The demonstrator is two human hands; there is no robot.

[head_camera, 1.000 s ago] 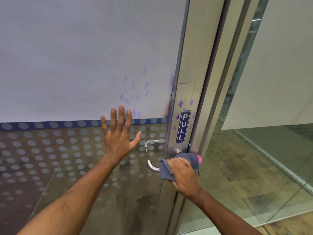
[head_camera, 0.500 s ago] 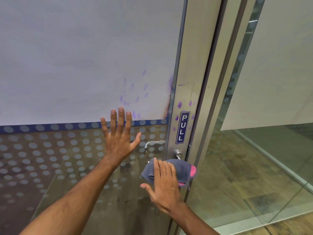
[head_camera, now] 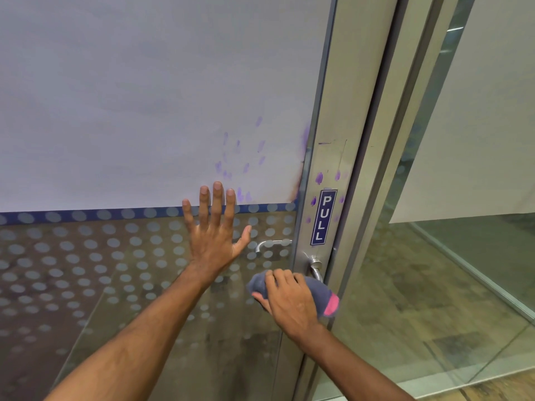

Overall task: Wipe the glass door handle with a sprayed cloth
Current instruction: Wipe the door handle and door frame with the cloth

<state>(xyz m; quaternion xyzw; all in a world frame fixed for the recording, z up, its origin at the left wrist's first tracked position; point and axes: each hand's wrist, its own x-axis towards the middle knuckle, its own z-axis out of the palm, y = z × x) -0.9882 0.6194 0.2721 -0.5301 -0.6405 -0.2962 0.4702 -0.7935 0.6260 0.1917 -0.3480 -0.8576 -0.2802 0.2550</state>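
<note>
Glass door (head_camera: 150, 96) filling the left and centre of the frame, frosted above, dotted below a blue strip (head_camera: 86, 213).

Pressing flat against the glass just left of centre with the left hand (head_camera: 212, 237), fingers spread and gripping nothing, fingertips reaching over the blue strip. Closing the right hand (head_camera: 289, 302) around a grey-blue cloth (head_camera: 315, 287) with a pink corner, low and right of centre, and holding it bunched over the lever of the door handle (head_camera: 314, 269). Leaving only the handle's metal neck and round base showing above the cloth, on the aluminium frame (head_camera: 344, 111) under the blue PULL sign (head_camera: 323, 217). Showing purple smudges (head_camera: 246, 166) on the frosted glass and frame above the sign, and a second lever (head_camera: 272, 243) behind the glass, between the two hands. Looking through to brown floor (head_camera: 419, 285) at lower right.
</note>
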